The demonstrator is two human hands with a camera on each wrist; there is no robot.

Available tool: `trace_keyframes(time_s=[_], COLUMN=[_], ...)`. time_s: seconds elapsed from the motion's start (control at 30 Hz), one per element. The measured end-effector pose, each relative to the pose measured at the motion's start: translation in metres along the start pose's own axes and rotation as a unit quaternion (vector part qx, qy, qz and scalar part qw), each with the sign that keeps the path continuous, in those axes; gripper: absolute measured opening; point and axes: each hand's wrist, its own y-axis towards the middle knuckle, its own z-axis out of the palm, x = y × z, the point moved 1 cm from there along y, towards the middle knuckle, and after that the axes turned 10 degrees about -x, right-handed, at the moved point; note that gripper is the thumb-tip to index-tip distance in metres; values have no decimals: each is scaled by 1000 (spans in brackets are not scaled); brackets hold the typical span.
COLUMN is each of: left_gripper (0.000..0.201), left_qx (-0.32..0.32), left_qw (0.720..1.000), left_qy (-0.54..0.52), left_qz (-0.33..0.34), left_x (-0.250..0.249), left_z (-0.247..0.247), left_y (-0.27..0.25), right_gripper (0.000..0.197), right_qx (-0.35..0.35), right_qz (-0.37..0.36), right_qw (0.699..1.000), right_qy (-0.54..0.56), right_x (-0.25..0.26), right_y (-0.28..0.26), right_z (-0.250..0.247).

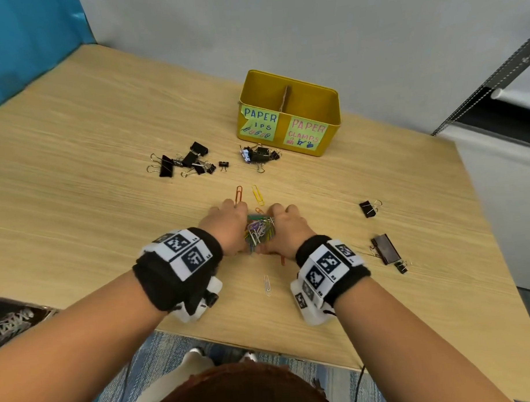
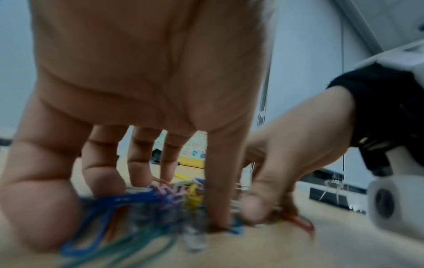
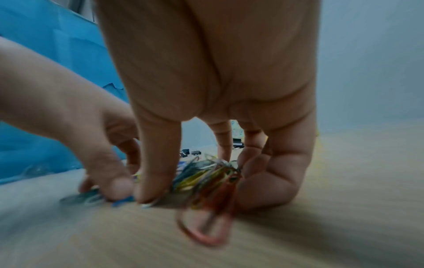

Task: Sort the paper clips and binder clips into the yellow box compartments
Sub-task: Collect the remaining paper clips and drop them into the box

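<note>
A tangled pile of coloured paper clips (image 1: 258, 231) lies on the wooden table near its front edge. My left hand (image 1: 231, 223) and right hand (image 1: 284, 225) cup it from either side, fingers curled down around it. In the left wrist view, my fingertips (image 2: 103, 183) and thumb enclose the clips (image 2: 165, 197). In the right wrist view, my thumb and fingers (image 3: 270, 174) hem in the bundle (image 3: 206, 177). The yellow box (image 1: 281, 134) stands farther back. Its left compartment is labelled for paper clips, its right for paper clamps.
Black binder clips lie in two groups, one (image 1: 184, 163) at the left and one (image 1: 259, 154) in front of the box. Others (image 1: 369, 208) (image 1: 385, 249) lie at the right. Loose paper clips: orange (image 1: 239, 194), yellow (image 1: 257, 195), white (image 1: 267, 285).
</note>
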Motion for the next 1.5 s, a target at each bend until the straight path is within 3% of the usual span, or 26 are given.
trace_keyframes(time_s=[0.1, 0.2, 0.37, 0.5, 0.73, 0.83, 1.03, 1.1, 1.2, 1.3, 1.4, 1.5], left_gripper=[43, 32, 18, 14, 15, 12, 19, 10, 21, 24, 30, 41], left_qx=[-24, -38, -2, 18, 1, -49, -174, -221, -266, -265, -226, -183], left_qw=[999, 996, 970, 946, 885, 870, 863, 858, 866, 897, 914, 909], left_qy=[-38, -82, -238, -317, -463, -491, -475, -464, -424, -354, -337, -375], left_qz=[0, 1, -55, -62, -40, -23, 15, 4, -21, -18, -14, -18], left_x=[-6, 0, 15, 31, 25, 18, 0, -4, -7, -13, -16, -13], left_z=[2, -1, -13, -27, -65, -94, -157, -167, -167, -157, -145, -141], left_y=[7, 14, 26, 38, 60, 75, 133, 157, 185, 200, 211, 214], right_gripper=[57, 43, 14, 23, 14, 16, 22, 23, 25, 11, 20, 32], right_qx=[-9, -27, 6, 43, 38, 14, -78, -130, -198, -260, -228, -159], right_qz=[-17, -39, 12, 34, 35, 10, -46, -42, -13, 26, 46, 46], right_qw=[999, 997, 981, 949, 883, 859, 846, 839, 855, 882, 910, 919], right_qy=[27, 53, 195, 309, 466, 512, 525, 527, 478, 391, 344, 358], right_x=[4, -4, -26, -41, -30, -12, 30, 41, 51, 51, 51, 50], right_y=[7, 14, 29, 39, 61, 75, 120, 141, 173, 204, 224, 227], right_z=[-1, -7, -20, -34, -86, -118, -179, -187, -181, -164, -148, -140])
